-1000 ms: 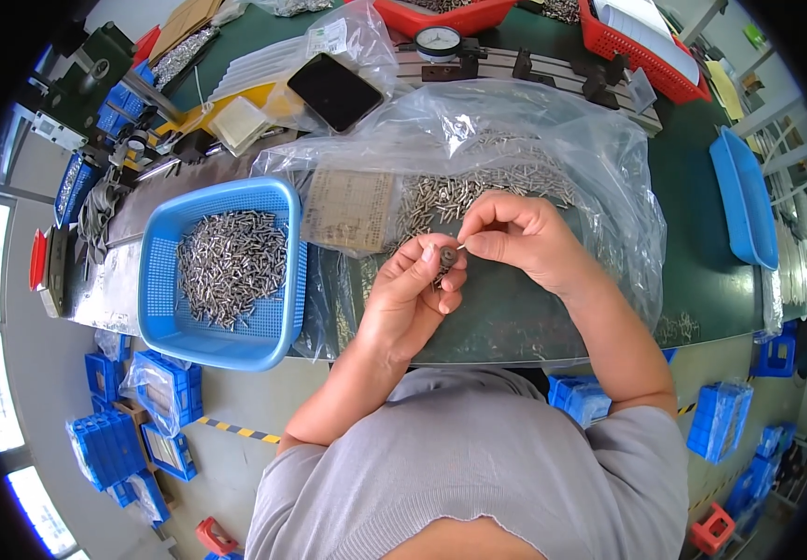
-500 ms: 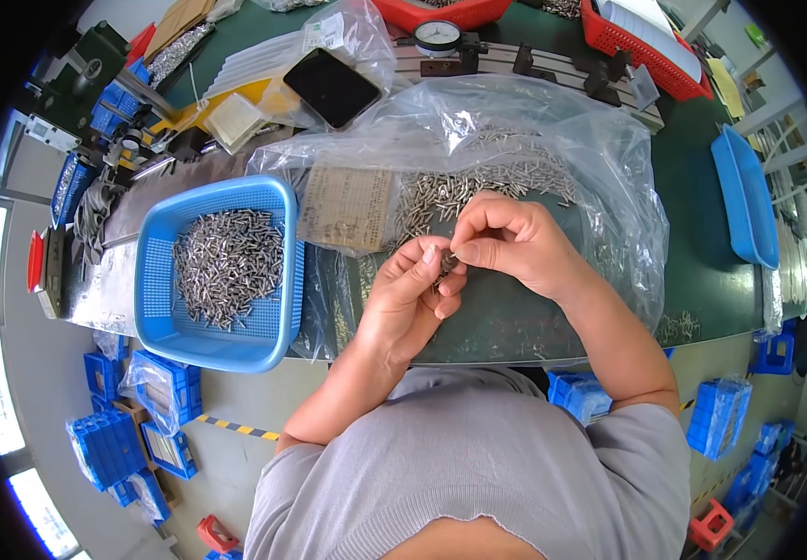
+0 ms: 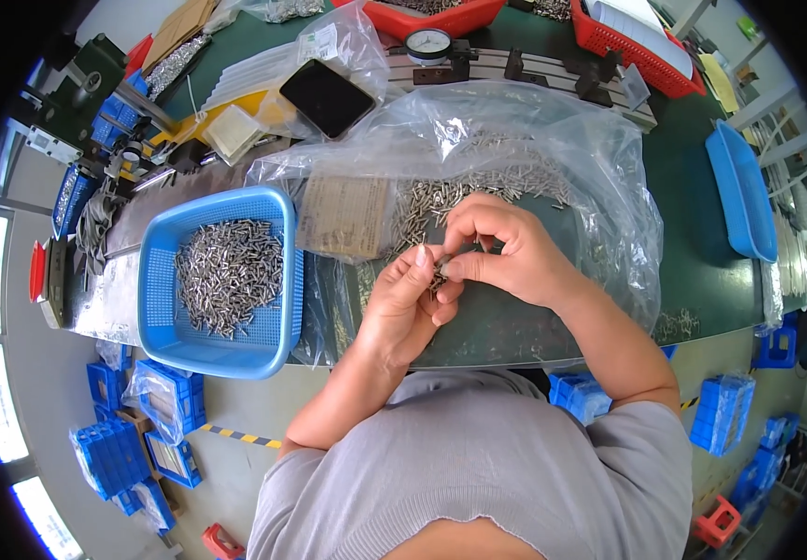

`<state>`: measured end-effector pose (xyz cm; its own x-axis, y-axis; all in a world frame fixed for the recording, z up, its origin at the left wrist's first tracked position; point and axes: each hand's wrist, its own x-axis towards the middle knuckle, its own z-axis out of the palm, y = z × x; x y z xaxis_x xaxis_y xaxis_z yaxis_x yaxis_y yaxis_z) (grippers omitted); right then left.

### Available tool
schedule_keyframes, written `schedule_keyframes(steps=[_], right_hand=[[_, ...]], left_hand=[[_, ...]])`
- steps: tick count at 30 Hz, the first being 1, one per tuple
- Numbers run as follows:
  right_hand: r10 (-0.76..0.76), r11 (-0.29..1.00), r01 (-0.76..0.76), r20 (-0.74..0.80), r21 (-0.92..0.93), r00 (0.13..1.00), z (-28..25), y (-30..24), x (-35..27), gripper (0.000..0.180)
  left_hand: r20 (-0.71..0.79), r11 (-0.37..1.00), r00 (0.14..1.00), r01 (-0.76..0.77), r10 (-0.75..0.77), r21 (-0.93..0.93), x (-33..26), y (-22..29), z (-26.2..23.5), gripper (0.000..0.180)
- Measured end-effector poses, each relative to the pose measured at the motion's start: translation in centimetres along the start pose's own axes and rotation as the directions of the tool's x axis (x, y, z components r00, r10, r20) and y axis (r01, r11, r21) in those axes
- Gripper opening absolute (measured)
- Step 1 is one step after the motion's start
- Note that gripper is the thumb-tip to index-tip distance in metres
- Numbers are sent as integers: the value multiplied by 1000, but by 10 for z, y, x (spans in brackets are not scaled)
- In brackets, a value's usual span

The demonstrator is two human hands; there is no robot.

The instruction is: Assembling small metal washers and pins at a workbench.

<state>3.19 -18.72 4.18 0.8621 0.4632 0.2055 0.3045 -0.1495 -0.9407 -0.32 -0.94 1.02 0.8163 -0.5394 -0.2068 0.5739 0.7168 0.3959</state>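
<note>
Above the near edge of the bench my two hands meet. My left hand (image 3: 407, 303) is curled around a few small metal pins (image 3: 438, 277), thumb on top. The fingers of my right hand (image 3: 504, 250) pinch together at the left fingertips; whatever sits in that pinch is too small to make out. Just beyond the hands, a loose pile of metal pins (image 3: 478, 187) lies on a clear plastic bag (image 3: 609, 224). To the left stands a blue plastic basket (image 3: 295, 289) with a heap of similar pins (image 3: 231, 275) inside.
A cardboard piece (image 3: 343, 217) lies under the plastic beside the pile. Farther back are a black phone (image 3: 327, 98), a dial gauge (image 3: 428, 45) on a metal rail, and red baskets (image 3: 651, 56). A blue tray (image 3: 741, 191) is at the right edge. Blue crates (image 3: 123, 467) stand on the floor.
My right hand has shifted slightly left, bringing its fingertips closer against the left hand. The left hand stays nearly in place, still holding the pins.
</note>
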Motion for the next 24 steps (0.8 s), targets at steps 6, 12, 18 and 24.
schedule_keyframes(steps=[6, 12, 18, 24], right_hand=[[-29, 998, 29, -10, -56, 1000, -5, -4, -1, 9], [65, 934, -126, -187, -336, 980, -27, 4, -1, 6], [-16, 776, 10, -3, -630, 1000, -28, 9, -2, 14], [-61, 730, 38, -9, -682, 998, -19, 16, -2, 13]], left_hand=[[9, 997, 998, -70, 70, 28, 3, -3, -3, 20], [21, 996, 995, -93, 93, -10, 3, 0, -3, 19], [40, 995, 994, -97, 98, -22, 4, 0, -6, 18], [34, 996, 996, -80, 81, -25, 4, 0, -5, 18]])
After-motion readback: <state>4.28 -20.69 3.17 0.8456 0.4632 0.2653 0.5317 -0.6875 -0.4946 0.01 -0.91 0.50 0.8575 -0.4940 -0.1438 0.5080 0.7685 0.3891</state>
